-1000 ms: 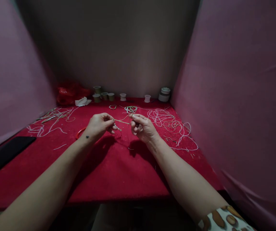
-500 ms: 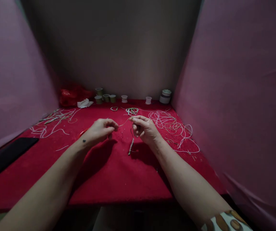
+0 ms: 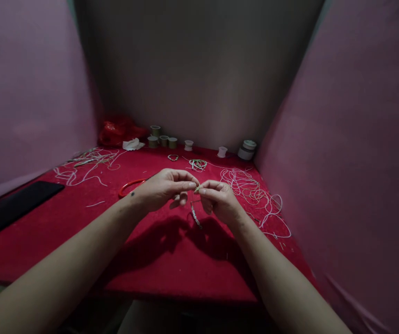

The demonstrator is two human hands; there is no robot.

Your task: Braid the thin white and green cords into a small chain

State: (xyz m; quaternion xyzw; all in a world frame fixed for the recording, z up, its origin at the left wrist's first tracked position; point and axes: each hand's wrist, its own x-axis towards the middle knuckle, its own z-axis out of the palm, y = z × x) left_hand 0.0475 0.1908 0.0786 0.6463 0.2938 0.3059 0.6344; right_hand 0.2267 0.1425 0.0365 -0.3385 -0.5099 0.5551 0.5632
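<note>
My left hand (image 3: 171, 186) and my right hand (image 3: 219, 197) meet above the middle of the red cloth, fingertips almost touching. Each pinches a small greenish part of a braided cord (image 3: 195, 215), whose pale braided length hangs down below the fingers. Thin cord ends show between the hands; the exact knot or strands are too small to make out. Behind my left wrist a red-handled tool (image 3: 126, 188) lies partly hidden.
Tangled white and tan cords lie at right (image 3: 243, 183) and left (image 3: 88, 169). Thread spools (image 3: 172, 142), a red plastic bag (image 3: 119, 131) and a lidded jar (image 3: 247, 150) line the back. A black flat object (image 3: 20, 204) rests at left. Pink sheets (image 3: 355, 139) wall both sides.
My left hand has moved right to join the right hand, and its fingers have closed on the cord. The camera view has shifted slightly. The braid still hangs from the hands.
</note>
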